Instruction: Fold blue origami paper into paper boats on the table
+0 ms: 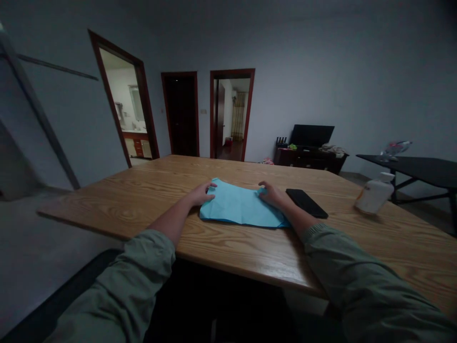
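Observation:
A light blue sheet of paper (241, 202), with crease lines across it, lies on the wooden table in front of me. Its near edge shows more than one layer. My left hand (203, 194) grips the left edge, thumb and fingers closed around the paper near its far left corner. On the opposite side, my right hand (272, 194) pinches the far right part, where a bit of the paper curls up by the fingers. My right forearm hides some of the sheet's right end.
Just right of my right hand lies a black phone (306, 203). A white bottle (374, 194) stands farther right on the wooden table (143, 205). Beyond are a television (312, 136) on a dark cabinet, a black table (424, 169) and several doorways.

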